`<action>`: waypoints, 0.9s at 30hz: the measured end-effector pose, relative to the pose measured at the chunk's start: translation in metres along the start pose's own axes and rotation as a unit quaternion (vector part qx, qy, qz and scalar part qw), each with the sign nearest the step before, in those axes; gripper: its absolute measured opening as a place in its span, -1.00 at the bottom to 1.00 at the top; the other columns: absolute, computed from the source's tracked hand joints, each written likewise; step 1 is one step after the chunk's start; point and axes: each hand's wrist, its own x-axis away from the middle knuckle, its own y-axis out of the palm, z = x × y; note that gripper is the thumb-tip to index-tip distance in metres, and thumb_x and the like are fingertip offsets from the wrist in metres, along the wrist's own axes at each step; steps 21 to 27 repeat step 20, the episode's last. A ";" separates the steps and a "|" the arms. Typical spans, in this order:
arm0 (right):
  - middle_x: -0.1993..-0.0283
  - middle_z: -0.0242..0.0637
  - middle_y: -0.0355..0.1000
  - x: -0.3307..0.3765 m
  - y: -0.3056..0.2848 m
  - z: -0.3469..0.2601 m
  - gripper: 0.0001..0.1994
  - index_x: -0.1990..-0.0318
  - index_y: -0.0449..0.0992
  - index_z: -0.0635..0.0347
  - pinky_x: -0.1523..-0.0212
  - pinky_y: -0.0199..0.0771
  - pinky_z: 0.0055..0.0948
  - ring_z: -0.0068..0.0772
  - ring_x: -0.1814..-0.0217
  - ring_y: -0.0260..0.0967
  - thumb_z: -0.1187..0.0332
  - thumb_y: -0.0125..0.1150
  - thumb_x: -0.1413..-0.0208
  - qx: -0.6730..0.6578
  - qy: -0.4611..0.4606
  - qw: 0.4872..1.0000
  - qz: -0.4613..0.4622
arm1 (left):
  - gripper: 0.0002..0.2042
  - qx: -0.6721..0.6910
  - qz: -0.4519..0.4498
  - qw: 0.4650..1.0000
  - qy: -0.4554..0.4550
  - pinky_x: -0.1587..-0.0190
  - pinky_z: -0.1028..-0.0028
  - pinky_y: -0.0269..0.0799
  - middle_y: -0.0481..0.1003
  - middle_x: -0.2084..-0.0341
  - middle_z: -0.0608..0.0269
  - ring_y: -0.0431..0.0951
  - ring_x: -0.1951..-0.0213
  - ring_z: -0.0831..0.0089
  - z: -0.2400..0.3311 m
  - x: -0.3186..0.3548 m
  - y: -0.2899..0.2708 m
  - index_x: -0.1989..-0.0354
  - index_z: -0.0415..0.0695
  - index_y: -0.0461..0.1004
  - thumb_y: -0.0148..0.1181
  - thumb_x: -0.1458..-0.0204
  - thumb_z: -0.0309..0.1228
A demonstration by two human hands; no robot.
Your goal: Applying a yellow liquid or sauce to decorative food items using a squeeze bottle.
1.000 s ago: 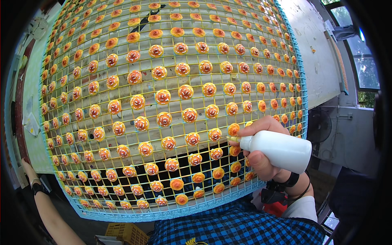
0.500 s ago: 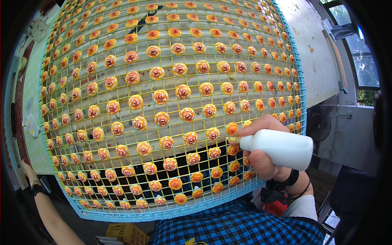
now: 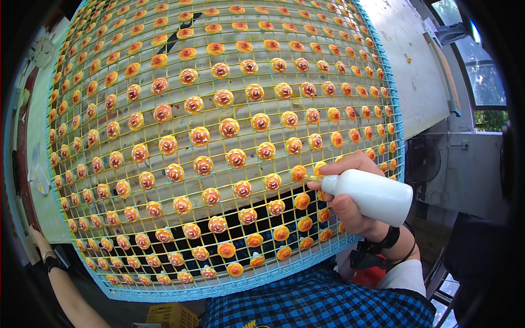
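My right hand (image 3: 358, 205) is closed around a white squeeze bottle (image 3: 374, 197), tilted with its yellowish nozzle pointing left. The nozzle tip is right beside a plain orange rosette (image 3: 298, 173); whether they touch I cannot tell. Rows of these yellow-orange rosettes sit on a yellow wire grid (image 3: 219, 180) inside a light-blue frame (image 3: 164, 295). Many rosettes in the middle and left carry short white strokes, like this one (image 3: 236, 158); those at the far rows and right side are plain orange. At the lower left, my left hand (image 3: 42, 241) is at a table edge, its fingers mostly hidden.
Beneath the grid lies a stained pale tabletop (image 3: 421, 82), with a dark strip-like thing (image 3: 183, 30) on it at the far side. A fan (image 3: 424, 159) stands at right near windows. A yellow crate (image 3: 172, 315) is below the front edge.
The nozzle tip has moved from below the plain orange rosette to its right edge. The whole grid appears shifted slightly left in view. My left hand stays at the table edge.
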 end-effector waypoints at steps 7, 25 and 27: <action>0.45 -0.29 0.33 -0.002 0.001 0.002 -0.67 0.33 0.41 0.32 0.48 0.29 -0.62 -0.53 0.51 0.32 0.22 0.21 0.15 0.006 -0.020 1.000 0.004 | -0.55 0.002 0.004 0.998 0.058 0.18 0.46 0.17 0.33 0.28 -0.06 0.27 0.25 0.23 0.032 0.037 -0.010 0.21 -0.39 0.26 -0.30 -0.04 -0.15; 0.48 -0.31 0.39 -0.004 0.000 0.001 -0.67 0.34 0.41 0.26 0.51 0.33 -0.65 -0.55 0.52 0.37 0.17 0.22 0.15 0.045 -0.034 0.998 -0.017 | -0.53 0.026 -0.006 0.998 0.064 0.16 0.42 0.17 0.32 0.27 -0.08 0.27 0.26 0.22 0.044 0.051 -0.007 0.19 -0.42 0.24 -0.29 -0.04 -0.16; 0.48 -0.31 0.39 -0.004 0.000 0.001 -0.67 0.34 0.41 0.26 0.51 0.33 -0.65 -0.55 0.52 0.37 0.17 0.22 0.15 0.045 -0.034 0.998 -0.017 | -0.53 0.026 -0.006 0.998 0.064 0.16 0.42 0.17 0.32 0.27 -0.08 0.27 0.26 0.22 0.044 0.051 -0.007 0.19 -0.42 0.24 -0.29 -0.04 -0.16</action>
